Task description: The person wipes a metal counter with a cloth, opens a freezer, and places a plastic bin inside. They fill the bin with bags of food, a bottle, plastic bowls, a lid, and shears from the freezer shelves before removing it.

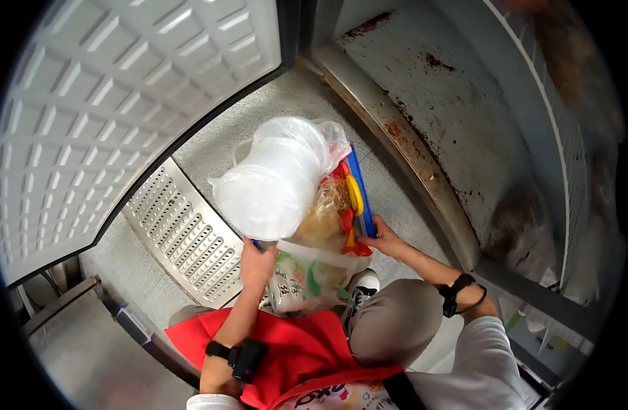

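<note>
Low on the floor is a blue crate (359,184), with my right hand (387,239) closed on its near right corner. At the near left corner, my left hand (258,263) is closed on a bit of blue edge below the white bundle. White round items wrapped in clear plastic (273,178) cover the crate's left side. To their right lie a bag of brownish food (327,205), a yellow handle (355,195) and red pieces (355,247). A clear printed bag (303,280) hangs at the near side, between my hands.
On the left stands an open door with a white ribbed inner panel (88,123). A metal drain grate (184,229) lies in the floor. The stained cabinet interior (437,116) is at right, with a wire rack (560,150) and bagged items (522,229). A steel unit (102,348) stands lower left.
</note>
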Demonstrator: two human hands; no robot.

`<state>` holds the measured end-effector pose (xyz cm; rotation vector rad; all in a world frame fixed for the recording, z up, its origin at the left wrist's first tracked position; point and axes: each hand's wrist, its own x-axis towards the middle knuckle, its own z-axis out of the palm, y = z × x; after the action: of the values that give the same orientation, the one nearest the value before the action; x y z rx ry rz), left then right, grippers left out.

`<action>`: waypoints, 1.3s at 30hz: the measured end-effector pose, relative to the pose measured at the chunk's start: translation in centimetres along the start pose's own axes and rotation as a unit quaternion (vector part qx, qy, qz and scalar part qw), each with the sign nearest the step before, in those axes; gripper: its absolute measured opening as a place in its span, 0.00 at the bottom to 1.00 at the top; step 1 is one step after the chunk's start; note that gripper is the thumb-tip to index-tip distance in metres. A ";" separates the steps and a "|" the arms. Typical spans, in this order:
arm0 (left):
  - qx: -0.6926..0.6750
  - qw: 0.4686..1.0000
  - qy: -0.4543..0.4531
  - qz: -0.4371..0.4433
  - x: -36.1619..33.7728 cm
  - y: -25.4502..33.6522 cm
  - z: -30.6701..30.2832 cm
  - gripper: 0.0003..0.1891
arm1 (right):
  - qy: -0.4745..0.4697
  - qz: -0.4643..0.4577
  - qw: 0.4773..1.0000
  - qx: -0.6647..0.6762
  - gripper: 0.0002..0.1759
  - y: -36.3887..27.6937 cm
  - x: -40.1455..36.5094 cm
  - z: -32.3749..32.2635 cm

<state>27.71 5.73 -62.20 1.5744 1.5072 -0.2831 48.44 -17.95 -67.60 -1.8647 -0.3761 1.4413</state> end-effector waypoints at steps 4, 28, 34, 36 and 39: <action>-0.082 0.996 -0.006 0.041 0.8 -1.8 1.2 0.37 | -0.040 -0.049 0.997 -0.042 0.38 0.6 0.8 -0.3; -0.300 0.947 0.091 0.064 1.1 -5.0 5.6 0.32 | -0.059 0.039 0.983 -0.168 0.34 22.6 -7.0 -4.6; -0.368 0.921 0.112 0.055 1.1 -4.5 6.3 0.31 | 0.065 0.017 0.949 -0.310 0.22 18.8 -5.3 -4.2; -0.375 0.918 0.119 0.047 0.9 -4.8 6.5 0.29 | 0.074 0.091 0.957 -0.264 0.18 16.8 -4.8 -4.3; -0.363 0.922 0.122 0.054 1.0 -4.6 6.4 0.29 | 0.113 0.140 0.974 -0.141 0.15 14.6 -4.1 -3.7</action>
<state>26.54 1.05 -68.55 1.0986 1.4624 0.5092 47.57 -31.86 -74.58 -2.3637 -0.2213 1.3891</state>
